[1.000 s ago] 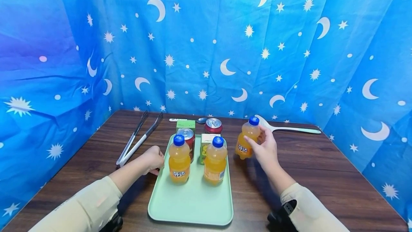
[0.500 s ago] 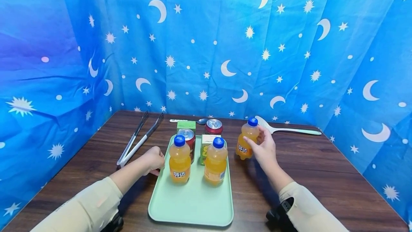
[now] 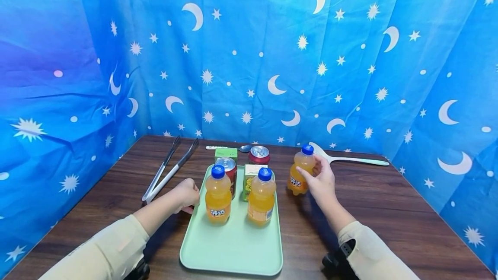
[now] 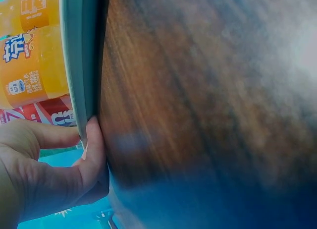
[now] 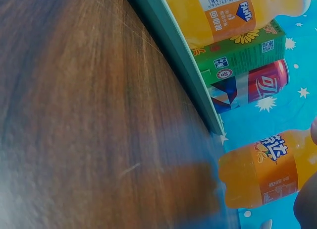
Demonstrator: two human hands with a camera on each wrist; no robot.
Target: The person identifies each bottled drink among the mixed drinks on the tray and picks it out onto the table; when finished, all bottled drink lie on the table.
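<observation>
R hand (image 3: 322, 179) part-hides gripped btl (image 3: 299, 175).

The head view is bright and even, with soft shadows on the table (image 3: 369, 211) below the right fingers (image 3: 320, 165). Both wrist views are dimmer — beyond the left fingers (image 4: 96, 149) the table blurs, and white glare bleaches it farther out.

Pale cream sleeves (image 3: 103, 247) are worn, with a black device (image 3: 338, 262) beside each.
</observation>
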